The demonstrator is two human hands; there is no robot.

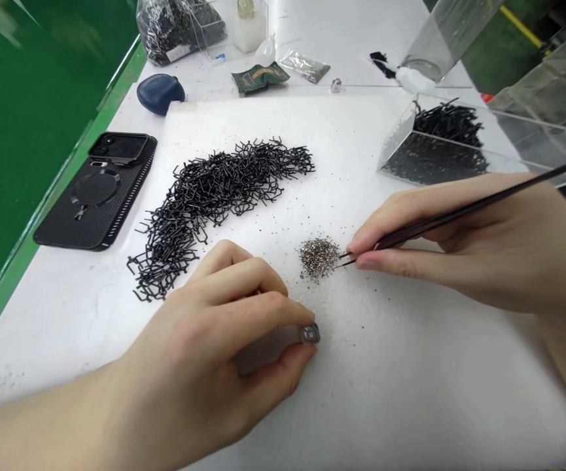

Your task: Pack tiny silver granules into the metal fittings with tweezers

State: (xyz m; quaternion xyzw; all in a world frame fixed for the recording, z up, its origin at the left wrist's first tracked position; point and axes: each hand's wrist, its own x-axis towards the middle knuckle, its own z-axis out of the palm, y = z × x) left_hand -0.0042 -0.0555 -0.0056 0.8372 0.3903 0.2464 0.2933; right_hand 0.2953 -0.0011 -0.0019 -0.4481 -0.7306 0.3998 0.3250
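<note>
Between the thumb and forefinger of my left hand (214, 340) is a small dark grey, see-through piece (310, 333) with a squarish end; its exact kind is unclear. My right hand (449, 242) grips black tweezers (459, 212) like a pen. Their two thin tips stand slightly apart at the right edge of a small heap of tiny metal bits (318, 257). I cannot make out anything between the tips. Beyond my left hand, a long curved pile of thin black bent pieces (224, 190) lies on the white work surface (400, 386).
A clear box (523, 140) of black pieces stands at the right behind my right hand. Left of the pile lies a phone in a black case (99, 190). Further back are a dark blue rounded object (159, 93), a green packet (260, 77) and a tilted clear container (444, 39).
</note>
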